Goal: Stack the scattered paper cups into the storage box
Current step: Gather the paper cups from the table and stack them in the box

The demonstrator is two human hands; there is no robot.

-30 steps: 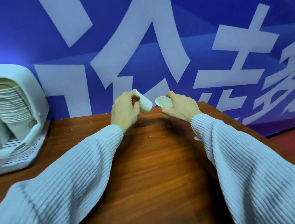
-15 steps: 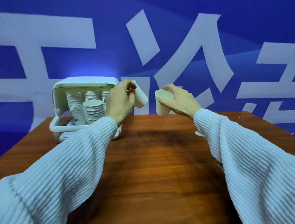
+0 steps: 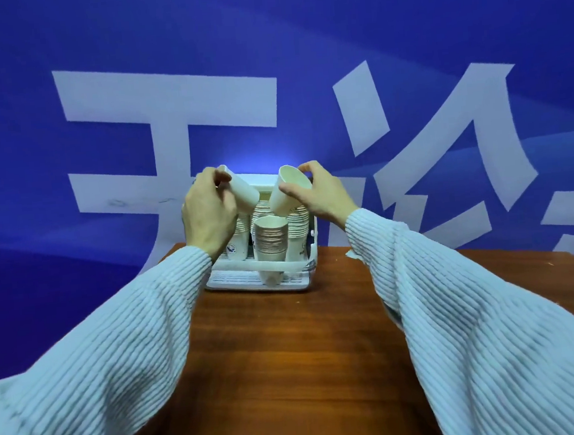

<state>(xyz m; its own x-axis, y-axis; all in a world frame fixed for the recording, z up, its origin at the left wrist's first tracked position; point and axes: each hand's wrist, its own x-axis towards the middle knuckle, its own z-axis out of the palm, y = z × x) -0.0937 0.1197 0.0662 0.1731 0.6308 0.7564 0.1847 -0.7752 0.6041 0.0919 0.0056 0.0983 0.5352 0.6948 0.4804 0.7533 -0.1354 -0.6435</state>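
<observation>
A white storage box (image 3: 286,286) stands at the far edge of the wooden table, holding several stacks of nested paper cups (image 3: 269,242). My left hand (image 3: 208,215) grips a white paper cup (image 3: 242,191) tilted with its base pointing down to the right, just above the box's left stacks. My right hand (image 3: 323,194) holds a second white paper cup (image 3: 288,189) by its rim, tilted with its mouth toward me, above the middle stack. The two cups hang close together over the box without touching the stacks.
The brown wooden table (image 3: 308,370) stretches from me to the box. A blue wall banner with large white characters (image 3: 167,117) rises right behind the box. A small white scrap (image 3: 352,254) lies at the table's far edge, right of the box.
The view swung left, bringing the box from the left side to the centre. Both hands carried their cups over to the box and now hold them above the stacks.
</observation>
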